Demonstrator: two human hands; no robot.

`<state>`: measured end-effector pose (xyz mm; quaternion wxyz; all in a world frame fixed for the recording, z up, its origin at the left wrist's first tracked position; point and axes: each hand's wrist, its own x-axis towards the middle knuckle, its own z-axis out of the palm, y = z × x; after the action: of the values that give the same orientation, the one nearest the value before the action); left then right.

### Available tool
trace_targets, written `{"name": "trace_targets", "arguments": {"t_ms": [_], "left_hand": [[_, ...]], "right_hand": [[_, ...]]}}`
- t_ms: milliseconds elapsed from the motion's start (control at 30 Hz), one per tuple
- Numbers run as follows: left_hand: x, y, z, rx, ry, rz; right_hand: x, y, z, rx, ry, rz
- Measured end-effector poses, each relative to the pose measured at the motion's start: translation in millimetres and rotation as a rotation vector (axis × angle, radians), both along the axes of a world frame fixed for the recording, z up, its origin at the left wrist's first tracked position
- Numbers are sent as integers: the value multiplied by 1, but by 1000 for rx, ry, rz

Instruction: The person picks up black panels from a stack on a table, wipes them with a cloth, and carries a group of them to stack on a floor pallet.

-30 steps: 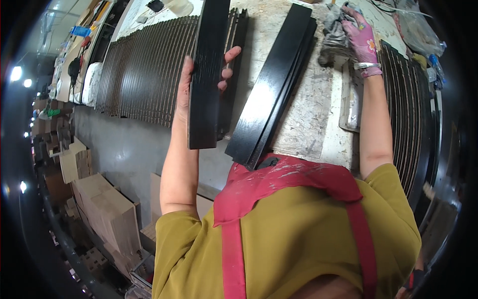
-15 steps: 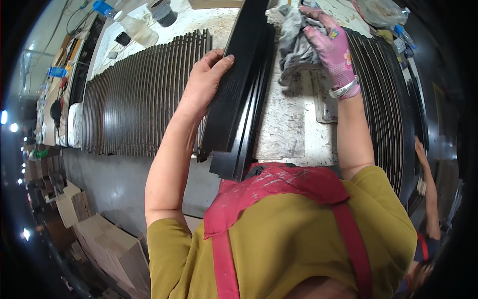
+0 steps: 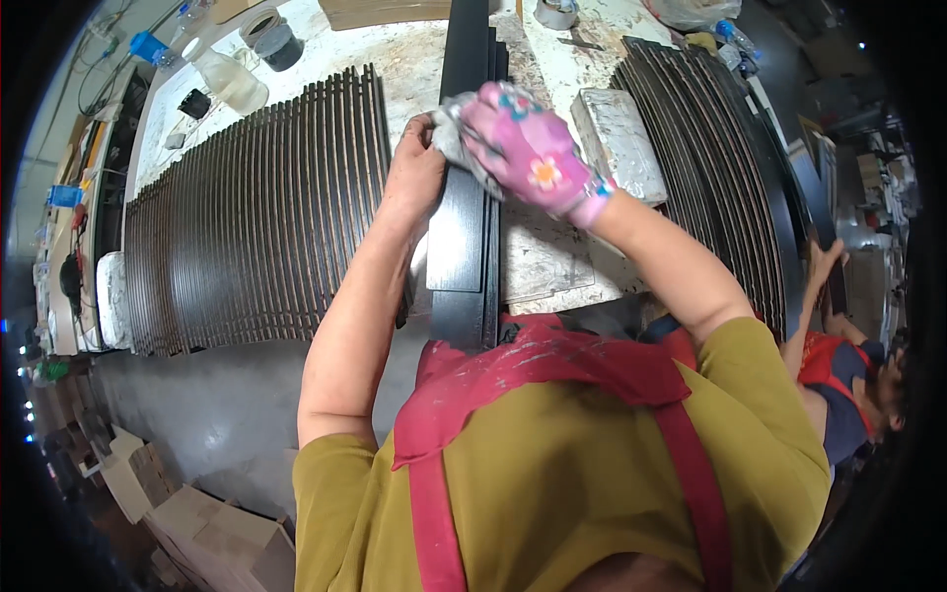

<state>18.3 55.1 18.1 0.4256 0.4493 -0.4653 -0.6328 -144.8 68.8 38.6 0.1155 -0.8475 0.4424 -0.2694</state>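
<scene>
At far left we see a row of dark slats (image 3: 256, 207) lying on the workbench (image 3: 395, 59). Our bare left hand (image 3: 414, 178) clasps the left edge of the long black board (image 3: 464, 197) standing mid-bench. Our right hand (image 3: 528, 148), in a pink flowered glove, presses a grey rag (image 3: 456, 128) onto the board; its fingers seem closed on the cloth, though partly hidden. Further right lies a second stack of slats (image 3: 710, 148)

Rows of dark slats (image 3: 256, 207) cover the surface (image 3: 395, 59) (both sides), beside a clear bottle (image 3: 222, 74) and cardboard boxes (image 3: 217, 523) below.
</scene>
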Motion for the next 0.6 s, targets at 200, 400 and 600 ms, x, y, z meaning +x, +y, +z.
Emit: {"name": "trace_targets", "arguments": {"t_ms": [200, 400, 600], "left_hand": [[0, -4, -6, -62, -5, 17], [-4, -7, -7, -94, -44, -3], [-2, -6, -14, -92, -90, 0]], "right_hand": [[10, 75, 34, 163, 246, 283], [-7, 70, 18, -89, 108, 179], [-8, 46, 37, 241, 24, 301]]}}
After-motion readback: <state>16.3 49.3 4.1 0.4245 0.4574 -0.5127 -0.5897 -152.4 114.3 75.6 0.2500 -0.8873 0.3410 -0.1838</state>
